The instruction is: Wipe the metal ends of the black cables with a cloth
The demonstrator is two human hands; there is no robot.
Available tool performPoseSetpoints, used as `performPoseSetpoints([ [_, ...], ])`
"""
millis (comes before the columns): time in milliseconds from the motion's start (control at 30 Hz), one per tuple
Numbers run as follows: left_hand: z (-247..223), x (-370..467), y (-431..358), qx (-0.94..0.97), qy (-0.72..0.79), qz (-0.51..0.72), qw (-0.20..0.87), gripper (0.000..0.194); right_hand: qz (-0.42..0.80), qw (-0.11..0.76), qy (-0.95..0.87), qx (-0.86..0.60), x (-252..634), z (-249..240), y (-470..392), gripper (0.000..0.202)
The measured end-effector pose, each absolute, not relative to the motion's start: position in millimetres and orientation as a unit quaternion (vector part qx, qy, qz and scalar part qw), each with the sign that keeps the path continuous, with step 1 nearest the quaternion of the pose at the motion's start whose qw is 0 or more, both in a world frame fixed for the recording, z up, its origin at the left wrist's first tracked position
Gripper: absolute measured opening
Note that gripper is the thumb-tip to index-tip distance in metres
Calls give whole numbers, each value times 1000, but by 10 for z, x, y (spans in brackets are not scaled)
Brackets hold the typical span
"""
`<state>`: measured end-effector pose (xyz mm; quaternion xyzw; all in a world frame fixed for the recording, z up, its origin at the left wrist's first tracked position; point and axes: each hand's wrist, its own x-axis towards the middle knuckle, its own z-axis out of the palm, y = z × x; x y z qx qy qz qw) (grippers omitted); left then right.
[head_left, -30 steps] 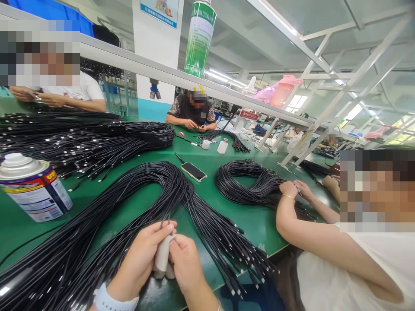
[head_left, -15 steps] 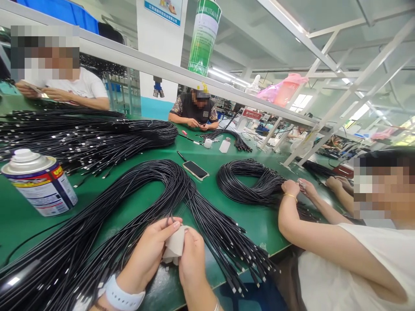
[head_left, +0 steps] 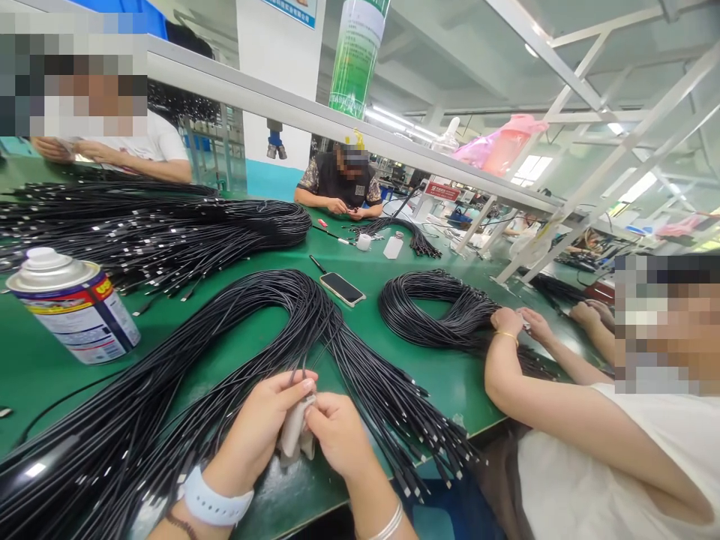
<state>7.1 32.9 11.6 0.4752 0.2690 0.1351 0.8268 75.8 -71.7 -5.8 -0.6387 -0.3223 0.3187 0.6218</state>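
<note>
My left hand [head_left: 268, 414] is closed around a thin black cable near its end, the thumb pressed on top. A pale cloth [head_left: 294, 429] hangs folded between both hands, wrapped about the cable's end, which it hides. My right hand [head_left: 338, 430] pinches this cloth from the right with thumb and fingers. Around my hands lies a large bundle of black cables [head_left: 264, 289], bent in an arch on the green table [head_left: 298, 499]. Its small metal-tipped connectors [head_left: 433, 442] fan out at the right, near the table's front edge.
A spray can [head_left: 76, 307] stands at the left. Behind the bundle lie a phone [head_left: 342, 288] and a small clear bottle [head_left: 393, 245]. More cables are piled back left [head_left: 241, 225] and coiled at right [head_left: 416, 330]. A co-worker's arm [head_left: 540, 397] reaches in from the right; other people sit opposite.
My right hand has turned over the cloth, its thumb now on top. The cloth has folded narrower around the cable end. The whole view has shifted slightly.
</note>
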Motion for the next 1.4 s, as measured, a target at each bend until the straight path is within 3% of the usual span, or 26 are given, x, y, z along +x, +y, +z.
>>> performPoseSetpoints([
  [367,166,70,333,508,259,152,807,22,365,531,-393,-656,841,26,-1143,20],
  [667,168,71,322,553,268,173,770,23,356,529,-384,-667,907,25,-1200,23],
  [867,163,75,322,605,279,172,726,24,367,567,-356,-646,939,49,-1228,28],
  [1067,129,45,309,755,288,236,539,34,351,643,-295,-614,971,-56,-1216,31],
  [1167,128,32,306,779,274,265,498,36,331,683,-260,-597,965,-106,-1175,30],
  [1267,133,32,329,757,295,242,530,37,312,708,-234,-589,952,-103,-1062,33],
  [1400,147,41,369,657,284,189,672,34,300,743,-190,-568,977,-66,-726,30],
])
